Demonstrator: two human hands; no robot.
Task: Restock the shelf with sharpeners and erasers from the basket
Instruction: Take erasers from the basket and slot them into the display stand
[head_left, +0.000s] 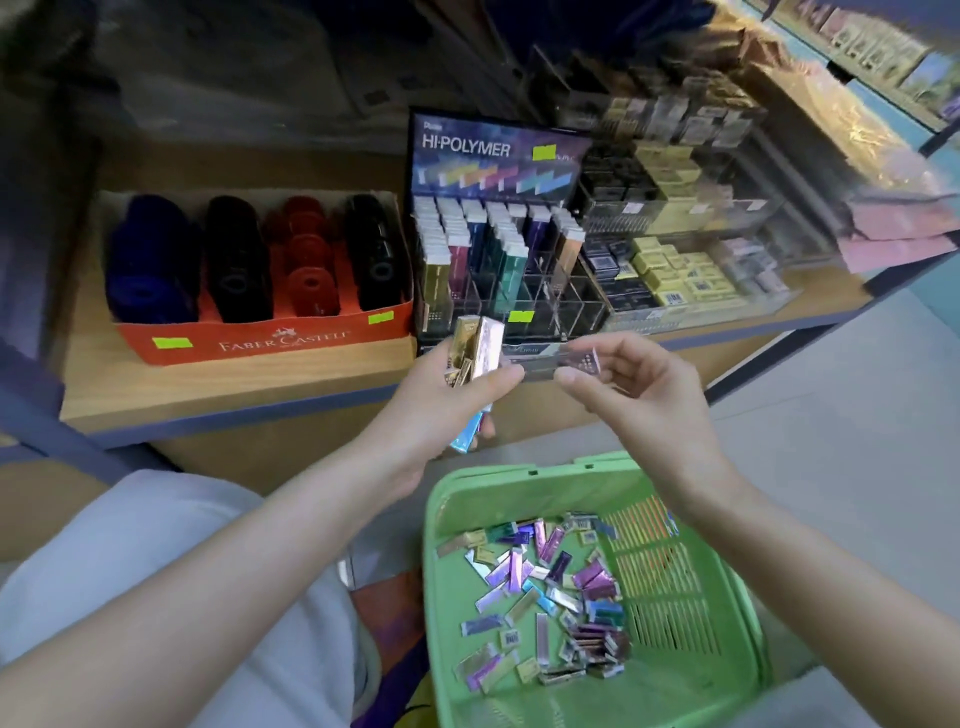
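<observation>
Sitting nearest, down by the person's knee, is the green basket, its floor strewn with loose erasers in shiny purple, pink, teal and gold sleeves. Above it, both hands are up at the shelf edge. The left hand grips a small bundle of erasers, with gold and pink ones standing above the thumb and a light blue one poking out below the palm. Just beside it, the right hand pinches a single pink eraser between thumb and fingertips, its end pointing toward the bundle. The blur makes it hard to say whether the two touch. Beyond the hands runs the wooden shelf. Directly behind them stands the HI-POLYMER display, a clear divided rack with its rear compartments packed with upright erasers. To its left, an orange Faber-Castell box holds rows of sharpeners in blue, black, red and black. Off to the right, clear trays carry stacks of small black and yellow boxes.
</observation>
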